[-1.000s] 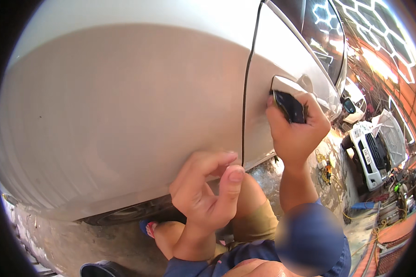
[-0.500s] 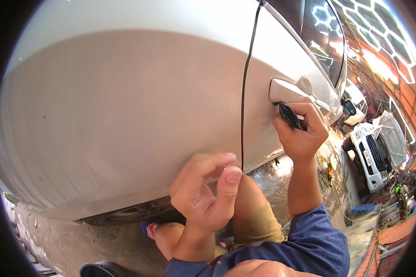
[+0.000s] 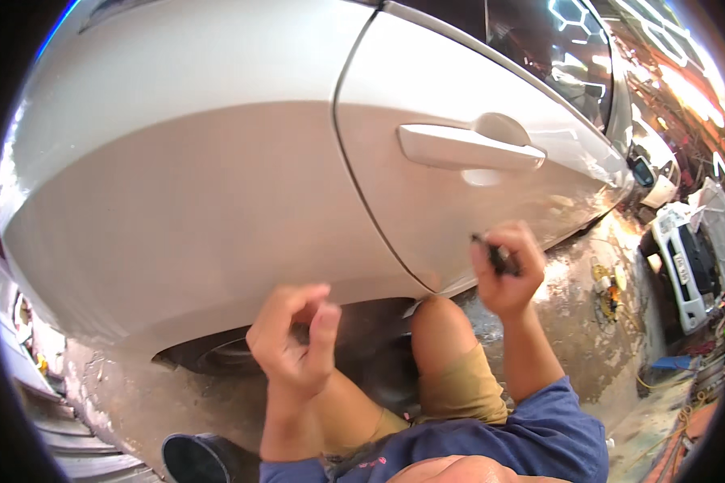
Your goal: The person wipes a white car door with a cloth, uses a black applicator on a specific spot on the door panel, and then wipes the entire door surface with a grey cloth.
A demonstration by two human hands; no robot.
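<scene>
- Because the right hand (image 3: 511, 274) is clamped round a small black object (image 3: 503, 259), a loosened grip could drop it.
- Just beyond that hand, the door panel (image 3: 427, 211) could get scratched if the object's edge struck it.
- Below and left, the knee (image 3: 443, 328) crowds low moves — open room lies above it, between the hands.
- Above the right hand, the door handle (image 3: 466, 146) juts out — a fast upward sweep could knock knuckles.
- Farther left, the left hand (image 3: 292, 338) curls, thumb and fingers apart.
</scene>
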